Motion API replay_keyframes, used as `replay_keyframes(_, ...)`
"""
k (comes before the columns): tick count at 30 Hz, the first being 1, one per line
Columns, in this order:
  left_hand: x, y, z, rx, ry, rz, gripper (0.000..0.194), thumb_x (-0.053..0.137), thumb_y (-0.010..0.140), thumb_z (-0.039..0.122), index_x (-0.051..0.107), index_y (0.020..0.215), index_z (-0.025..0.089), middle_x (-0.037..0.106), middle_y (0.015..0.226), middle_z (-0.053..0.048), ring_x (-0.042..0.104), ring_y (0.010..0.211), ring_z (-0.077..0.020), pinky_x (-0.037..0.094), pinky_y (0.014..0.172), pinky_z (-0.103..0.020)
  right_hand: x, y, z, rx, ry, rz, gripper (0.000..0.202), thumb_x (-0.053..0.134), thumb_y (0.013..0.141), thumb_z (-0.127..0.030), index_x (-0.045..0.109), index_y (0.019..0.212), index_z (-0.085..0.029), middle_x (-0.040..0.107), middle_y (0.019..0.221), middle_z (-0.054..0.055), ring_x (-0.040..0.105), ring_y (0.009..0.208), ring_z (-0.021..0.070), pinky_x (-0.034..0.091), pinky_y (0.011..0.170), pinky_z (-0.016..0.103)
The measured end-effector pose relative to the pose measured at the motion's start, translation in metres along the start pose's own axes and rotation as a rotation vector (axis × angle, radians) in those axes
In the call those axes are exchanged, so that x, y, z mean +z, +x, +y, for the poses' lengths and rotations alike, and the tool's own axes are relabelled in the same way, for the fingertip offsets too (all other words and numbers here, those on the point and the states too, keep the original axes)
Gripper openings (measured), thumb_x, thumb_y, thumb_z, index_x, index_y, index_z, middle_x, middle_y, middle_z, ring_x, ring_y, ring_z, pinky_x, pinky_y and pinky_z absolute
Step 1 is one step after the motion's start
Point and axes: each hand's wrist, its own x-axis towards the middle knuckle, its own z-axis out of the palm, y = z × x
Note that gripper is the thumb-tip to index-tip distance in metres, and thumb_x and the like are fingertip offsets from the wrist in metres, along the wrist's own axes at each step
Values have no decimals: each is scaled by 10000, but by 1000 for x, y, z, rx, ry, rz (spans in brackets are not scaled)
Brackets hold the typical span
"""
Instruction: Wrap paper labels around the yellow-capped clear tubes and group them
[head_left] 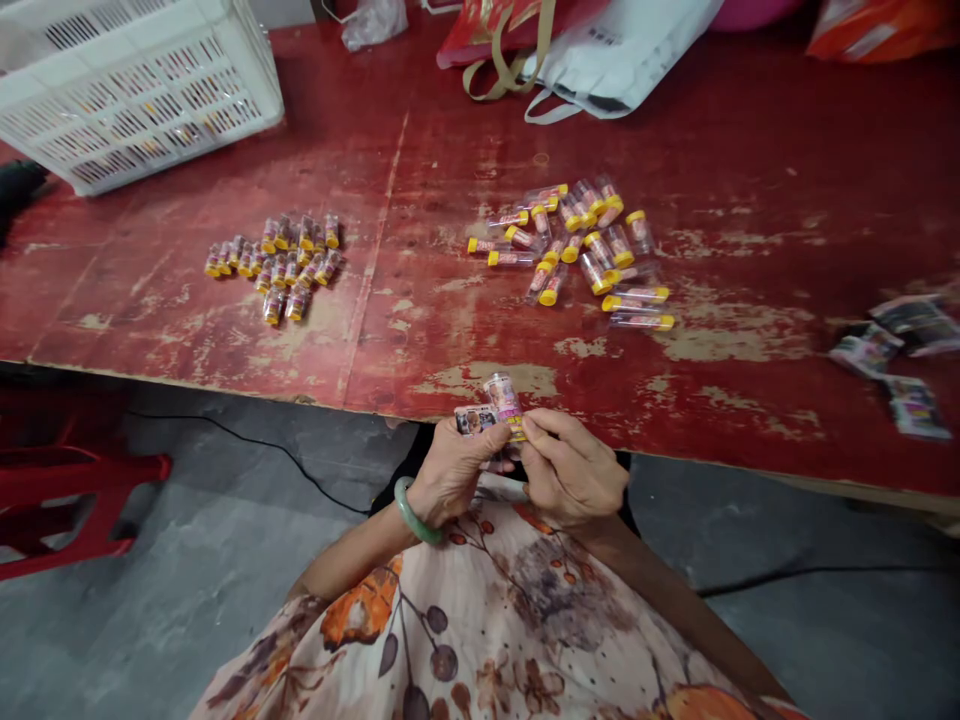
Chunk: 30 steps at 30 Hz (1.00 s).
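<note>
Close to my body, at the table's front edge, my left hand [457, 465] holds a small printed card or sticker sheet [474, 420] together with a clear tube [504, 396] that has a yellow end. The fingers of my right hand [568, 465] pinch the yellow end of that same tube. Beyond my hands lies a loose pile of clear tubes with yellow caps [574, 240]. A tighter group of labelled tubes [279, 255] stands or lies farther left.
The red worn table [420, 330] carries a white slotted crate [150, 100] at the back left, bags [615, 60] at the back, and printed packets [915, 405] at the right. A red stool [82, 490] stands on the floor at the left.
</note>
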Motion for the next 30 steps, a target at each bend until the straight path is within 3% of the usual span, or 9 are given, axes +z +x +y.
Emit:
replay_keyframes(8,2,1,12,-24,-8,-1,365,876,565,356,699,777,119,674,716,-1,587,549,-86,497,523,-210,2,0,0,94,21,-11,391,628,776,-38,654,1120,-224,699,957,69,687,829,192,598,723,316)
replay_keyframes(19,-5,-2,6,-12,57,-21,333,866,573,349,694,736,116,666,662,-14,595,560,-103,484,507,-203,0,-3,-7,18,-4,41,451,658,730,31,681,1116,-201,712,968,73,699,808,192,599,708,299)
replay_keyframes(25,0,-2,7,-11,56,-14,339,862,579,361,695,746,118,661,660,-10,587,553,-95,475,494,-189,2,-1,-9,-11,-12,23,445,649,737,25,666,1129,-184,706,957,87,692,807,199,597,716,310)
replay_keyframes(28,-8,-2,16,14,100,31,347,850,599,378,700,785,126,663,687,-5,576,547,-82,478,496,-185,4,6,-6,-25,34,-95,417,643,770,-25,636,1160,-171,697,986,103,688,870,209,594,755,313)
replay_keyframes(30,-25,3,32,65,192,85,348,837,616,392,701,790,122,665,681,-13,576,546,-82,466,484,-174,3,14,8,-32,67,-221,364,647,798,-93,627,1152,-172,691,1009,108,680,913,215,587,789,330)
